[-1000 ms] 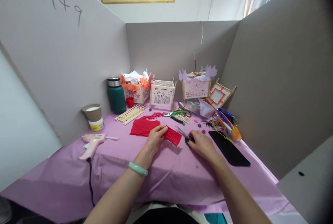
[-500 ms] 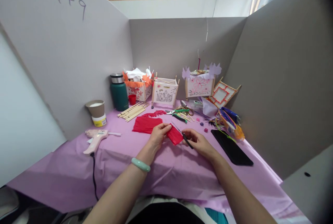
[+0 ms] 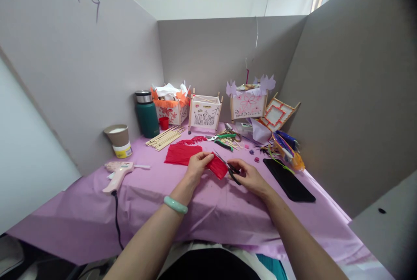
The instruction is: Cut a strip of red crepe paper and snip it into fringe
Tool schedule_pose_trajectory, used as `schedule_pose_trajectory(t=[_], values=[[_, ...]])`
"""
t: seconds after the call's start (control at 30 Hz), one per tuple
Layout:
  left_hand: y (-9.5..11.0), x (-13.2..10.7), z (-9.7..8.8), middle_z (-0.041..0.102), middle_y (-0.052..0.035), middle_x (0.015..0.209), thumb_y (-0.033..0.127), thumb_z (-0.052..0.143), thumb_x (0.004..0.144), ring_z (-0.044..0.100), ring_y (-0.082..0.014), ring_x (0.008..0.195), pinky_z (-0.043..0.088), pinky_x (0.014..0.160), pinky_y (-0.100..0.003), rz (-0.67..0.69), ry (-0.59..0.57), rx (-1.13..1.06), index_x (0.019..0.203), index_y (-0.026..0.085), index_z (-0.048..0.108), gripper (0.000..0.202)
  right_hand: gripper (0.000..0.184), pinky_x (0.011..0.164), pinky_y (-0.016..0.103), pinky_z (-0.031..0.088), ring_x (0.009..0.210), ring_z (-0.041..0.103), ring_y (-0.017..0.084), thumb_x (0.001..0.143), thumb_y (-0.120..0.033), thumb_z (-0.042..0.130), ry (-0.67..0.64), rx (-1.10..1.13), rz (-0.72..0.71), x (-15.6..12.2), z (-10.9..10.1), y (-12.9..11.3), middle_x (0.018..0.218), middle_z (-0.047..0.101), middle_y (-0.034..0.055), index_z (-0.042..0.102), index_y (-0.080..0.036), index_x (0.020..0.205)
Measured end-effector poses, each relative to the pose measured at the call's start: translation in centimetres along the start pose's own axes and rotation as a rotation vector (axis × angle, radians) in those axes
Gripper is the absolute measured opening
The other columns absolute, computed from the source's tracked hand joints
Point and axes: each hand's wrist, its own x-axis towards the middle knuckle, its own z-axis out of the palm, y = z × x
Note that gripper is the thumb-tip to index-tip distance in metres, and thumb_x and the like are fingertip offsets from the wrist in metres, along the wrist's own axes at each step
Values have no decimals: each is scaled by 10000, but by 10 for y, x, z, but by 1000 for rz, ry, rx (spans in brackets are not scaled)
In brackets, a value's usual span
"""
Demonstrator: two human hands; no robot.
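Note:
Pinched in my left hand (image 3: 197, 166) is a small folded piece of red crepe paper (image 3: 217, 167), held just above the table. My right hand (image 3: 247, 176) grips black-handled scissors (image 3: 233, 172), whose blades are parted and lie along the upper right edge of the red piece. A larger red sheet (image 3: 183, 153) lies flat behind my left hand, with a fringed red strip (image 3: 192, 140) beyond it. Green-handled pruning pliers (image 3: 221, 140) rest behind the scissors.
Bamboo sticks (image 3: 165, 138), a green thermos (image 3: 147, 115) and decorated paper lantern boxes (image 3: 205, 113) stand toward the back. A pink glue gun (image 3: 119, 173) lies left, its cord hanging over the edge. A black phone (image 3: 288, 180) lies right, near an orange pouch (image 3: 288, 152).
The scissors have opened, their handles and blades now spread apart at the red piece's edge. My left hand keeps its pinch. The whole view has shifted slightly.

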Motion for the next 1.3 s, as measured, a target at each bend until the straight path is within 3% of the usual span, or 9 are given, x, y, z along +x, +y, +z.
schedule_pose_trajectory(t=[0.67,1.3], values=[[-1,-1,0,655,-33,669,282,795,545,570,-119,585,426,569,-223,27,13,7,738,124,667,280,379,804,326,465,924,598,209,733,-267,640,-32,-29,-38,-1,0,-1,1040,663,74,628,-182,1102],[-1,1,0,625,-8,611,322,816,493,559,-110,521,432,535,-228,-35,9,-23,723,128,628,354,286,630,240,410,700,544,135,776,-213,586,-26,-91,-99,-1,7,3,803,627,9,621,-175,1057]])
